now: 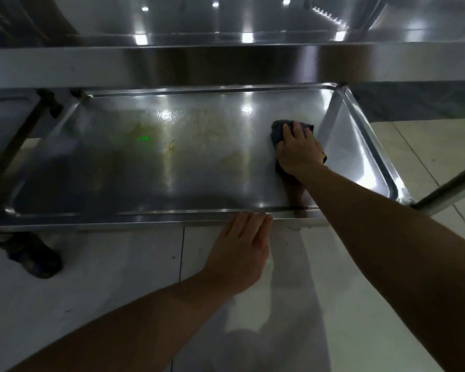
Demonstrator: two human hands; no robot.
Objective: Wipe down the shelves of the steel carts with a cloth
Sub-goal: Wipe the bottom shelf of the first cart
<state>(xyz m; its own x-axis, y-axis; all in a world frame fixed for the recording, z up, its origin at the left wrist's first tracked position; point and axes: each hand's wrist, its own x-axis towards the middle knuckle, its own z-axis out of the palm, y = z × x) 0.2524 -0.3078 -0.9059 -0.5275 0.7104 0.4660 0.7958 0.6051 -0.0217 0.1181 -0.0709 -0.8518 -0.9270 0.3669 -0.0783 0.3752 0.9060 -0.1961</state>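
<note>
Two hands: both are in view, reaching toward the lower shelf (pixel 172 167) of a steel cart.
Right hand: the right hand (pixel 297 151) lies palm down on a dark cloth (pixel 278 130), fingers fairly straight and spread over it, pressing it flat against the shelf rather than clutching it.
Left hand: the left hand (pixel 242 248) rests with straight, relaxed fingers, its fingertips touching the near rim of the shelf; it holds nothing.
Cloth position: on the right part of the shelf floor, near the right wall and toward the back.
Cloth look: dark grey-blue, bunched; most of it is hidden under the hand, with a rumpled edge showing beyond the fingertips.
Shelf look: a shallow tray of shiny steel with a raised rim and rounded corners; yellowish smears and streaks mark its middle, and ceiling lights glare off it.
Upper shelf: another steel shelf (pixel 226 60) overhangs the far side.
Surroundings: pale tiled floor (pixel 105 277) below, a dark caster (pixel 35 259) at the left corner, and a cart tube (pixel 451 187) at right.
</note>
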